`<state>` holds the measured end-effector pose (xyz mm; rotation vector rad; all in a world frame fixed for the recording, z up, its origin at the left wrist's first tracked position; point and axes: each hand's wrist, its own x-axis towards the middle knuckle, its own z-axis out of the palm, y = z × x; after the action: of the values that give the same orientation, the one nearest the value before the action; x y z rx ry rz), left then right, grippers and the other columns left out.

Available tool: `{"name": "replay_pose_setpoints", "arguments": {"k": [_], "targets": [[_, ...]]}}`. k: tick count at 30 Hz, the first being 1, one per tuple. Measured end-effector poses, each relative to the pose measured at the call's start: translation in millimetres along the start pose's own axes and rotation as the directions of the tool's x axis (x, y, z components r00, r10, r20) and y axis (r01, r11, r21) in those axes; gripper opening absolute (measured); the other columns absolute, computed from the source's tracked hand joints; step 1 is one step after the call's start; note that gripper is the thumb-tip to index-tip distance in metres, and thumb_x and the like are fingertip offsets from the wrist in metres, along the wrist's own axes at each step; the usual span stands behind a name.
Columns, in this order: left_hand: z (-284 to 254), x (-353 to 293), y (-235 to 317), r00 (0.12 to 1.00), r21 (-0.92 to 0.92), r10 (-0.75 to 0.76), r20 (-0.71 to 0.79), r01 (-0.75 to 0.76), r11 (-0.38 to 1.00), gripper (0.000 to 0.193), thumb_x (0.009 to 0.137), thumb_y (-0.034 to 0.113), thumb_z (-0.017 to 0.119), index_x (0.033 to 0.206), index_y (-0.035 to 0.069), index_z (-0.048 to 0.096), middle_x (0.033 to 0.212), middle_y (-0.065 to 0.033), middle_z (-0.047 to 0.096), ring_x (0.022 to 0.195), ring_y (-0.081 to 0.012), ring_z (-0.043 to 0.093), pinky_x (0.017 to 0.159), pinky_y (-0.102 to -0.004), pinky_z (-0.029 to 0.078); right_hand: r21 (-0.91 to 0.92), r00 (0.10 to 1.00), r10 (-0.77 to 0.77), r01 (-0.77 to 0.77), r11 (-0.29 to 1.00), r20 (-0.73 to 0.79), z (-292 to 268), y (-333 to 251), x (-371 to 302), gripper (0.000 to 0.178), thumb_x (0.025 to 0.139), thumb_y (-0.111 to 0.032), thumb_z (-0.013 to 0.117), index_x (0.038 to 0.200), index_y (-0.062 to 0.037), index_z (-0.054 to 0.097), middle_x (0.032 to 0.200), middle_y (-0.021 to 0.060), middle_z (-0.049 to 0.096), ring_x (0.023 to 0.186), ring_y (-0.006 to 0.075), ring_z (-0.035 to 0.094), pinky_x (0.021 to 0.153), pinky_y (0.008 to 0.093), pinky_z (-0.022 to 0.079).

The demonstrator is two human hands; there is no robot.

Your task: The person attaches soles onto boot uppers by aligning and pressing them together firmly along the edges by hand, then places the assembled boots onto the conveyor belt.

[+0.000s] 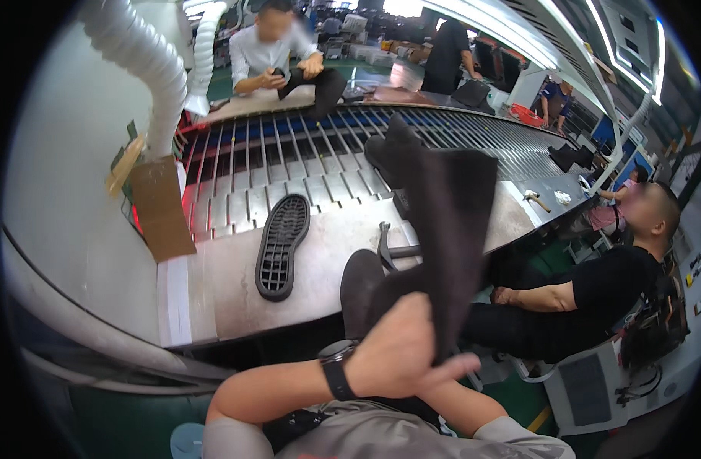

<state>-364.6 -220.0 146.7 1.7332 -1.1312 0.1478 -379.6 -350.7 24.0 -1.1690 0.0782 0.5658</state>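
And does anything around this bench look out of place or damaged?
I see nothing spilled or broken; the black sole looks whole. The one oddity is the brown cardboard at the left end of the bench: standing askew, it seems makeshift beside the neat metal slats.

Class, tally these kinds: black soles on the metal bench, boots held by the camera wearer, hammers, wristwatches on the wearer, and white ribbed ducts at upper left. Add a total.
Black sole: 1
Held dark boot: 1
Hammers: 2 (near hammer, far hammer)
Wristwatch: 1
White ribbed ducts: 2 (wide duct, narrow duct)
Total: 7
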Motion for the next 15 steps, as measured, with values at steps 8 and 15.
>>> {"name": "replay_pose_setpoints", "arguments": {"k": [8,15], "targets": [[6.0,-32.2,-131.4,0.856,0.291,-0.06,-0.513,0.239,0.926,0.079,0.086,0.019,0.088,0.151,-0.006,0.052,0.152,-0.0241,0.058,0.139,-0.0401,0.057,0.118,-0.0458,0.045,0.303,0.985,0.123,-0.154,0.94,0.121,-71.7,28.2,-10.3,0.053,0.113,-0.039,0.054,0.143,0.004,0.056,0.118,0.0243,0.074,0.102,0.0324,0.077,0.067,0.0422,0.065],[11.4,-44.3,-150.9,0.772,-0.637,-0.63,-0.084,0.445,0.63,0.083,0.087,0.01,0.088,0.157,-0.007,0.045,0.141,-0.0221,0.068,0.129,-0.0247,0.066,0.114,-0.0379,0.05,0.338,0.979,0.155,-0.191,0.922,0.13,-75.9,28.5,3.8,0.067,0.111,-0.056,0.045,0.144,0.0015,0.058,0.125,0.0241,0.071,0.109,0.0362,0.073,0.088,0.0433,0.061]]}}
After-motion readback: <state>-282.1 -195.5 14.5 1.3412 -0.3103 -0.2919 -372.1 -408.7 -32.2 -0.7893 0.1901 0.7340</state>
